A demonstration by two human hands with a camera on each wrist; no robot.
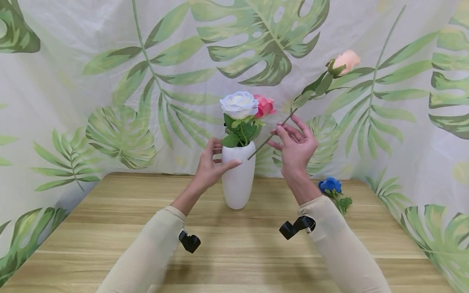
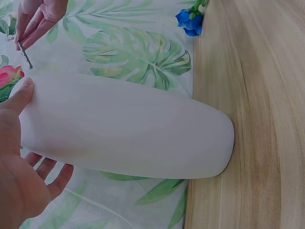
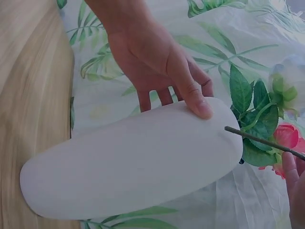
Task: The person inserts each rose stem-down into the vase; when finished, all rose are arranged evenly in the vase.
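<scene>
A tall white vase [image 1: 238,183] stands upright on the wooden table, holding a pale blue-white rose [image 1: 239,104] and a pink-red rose [image 1: 264,106]. My left hand [image 1: 210,165] holds the vase near its rim, the thumb [image 3: 202,109] across the front and the other fingers on the far side. To the right of the rim, my right hand [image 1: 298,148] pinches the stem of a peach rose [image 1: 344,64]. That stem slants, bloom up and to the right. In the head view its cut end [image 1: 250,158] overlaps the vase's upper right side.
A blue rose [image 1: 331,186] lies on the table [image 1: 146,215] at the right, beyond my right forearm. Behind the table hangs a leaf-patterned cloth [image 1: 176,73]. Both wrists carry small black cameras [image 1: 189,242].
</scene>
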